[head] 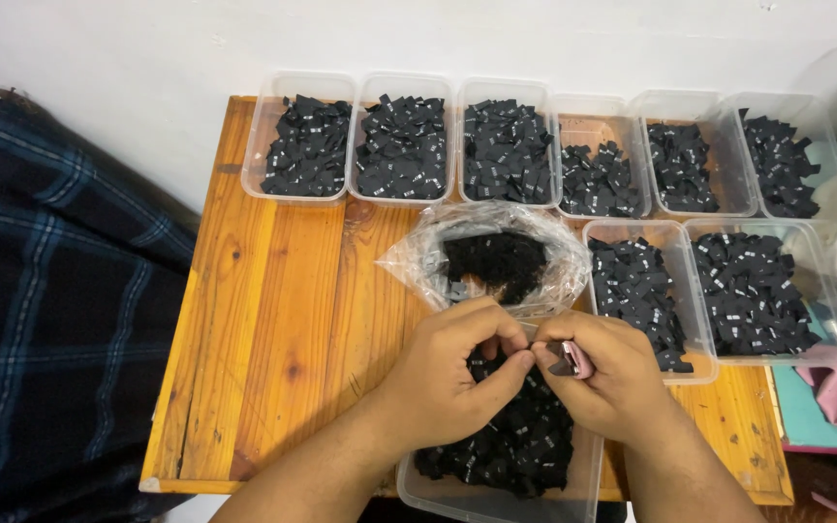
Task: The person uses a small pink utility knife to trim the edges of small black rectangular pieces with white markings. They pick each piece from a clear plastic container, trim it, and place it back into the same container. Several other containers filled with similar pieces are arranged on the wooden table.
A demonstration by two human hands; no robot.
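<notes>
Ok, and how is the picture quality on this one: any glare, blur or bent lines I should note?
Head view: even indoor light with soft shadows; mild glare on the clear plastic bag and the clear tubs' rims; the wooden table edges bow a little from the wide lens; the left hand and right hand are fairly sharp, but the small black tags blend together, their markings unreadable.

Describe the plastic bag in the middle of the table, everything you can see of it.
The bag is clear, thin, crinkled plastic, open at the top with its mouth rolled wide. It holds a heap of small black pieces. It sits on the wooden table, just below the back row of tubs and left of a front tub. The left hand and right hand work just in front of its near edge.
</notes>
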